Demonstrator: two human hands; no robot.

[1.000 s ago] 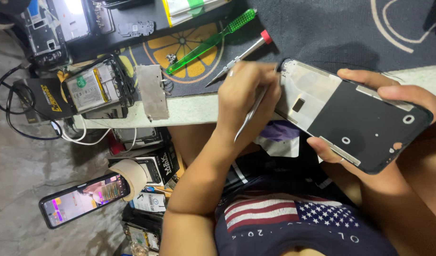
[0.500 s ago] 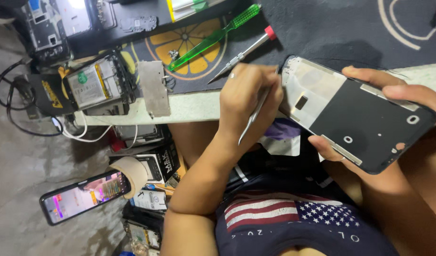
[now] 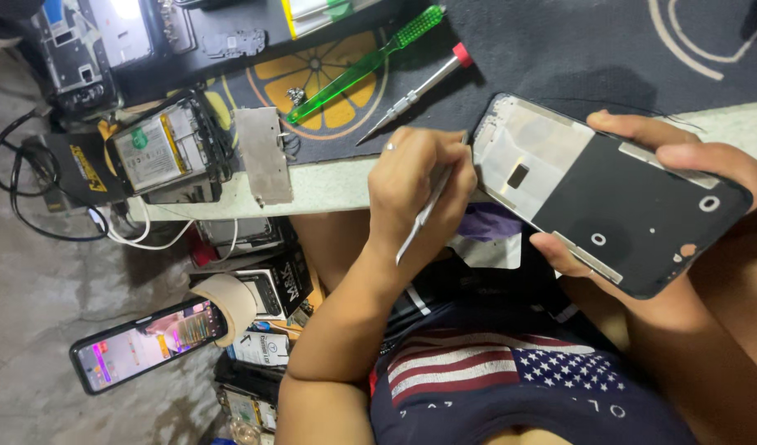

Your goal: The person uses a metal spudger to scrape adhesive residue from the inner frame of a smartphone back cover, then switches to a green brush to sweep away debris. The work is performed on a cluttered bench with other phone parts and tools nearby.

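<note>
Metal prying tool (image 3: 424,216): my left hand (image 3: 415,185) is pinching it; black phone frame (image 3: 634,206): my right hand (image 3: 700,156) is clasping it; risk, I judge: the tip slipping and gouging the frame.

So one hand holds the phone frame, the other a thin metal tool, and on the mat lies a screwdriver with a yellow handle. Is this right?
Not quite. In the head view the screwdriver on the mat has a green handle, not yellow. The rest holds: right hand on the phone frame, left hand holding the thin metal tool.
</note>
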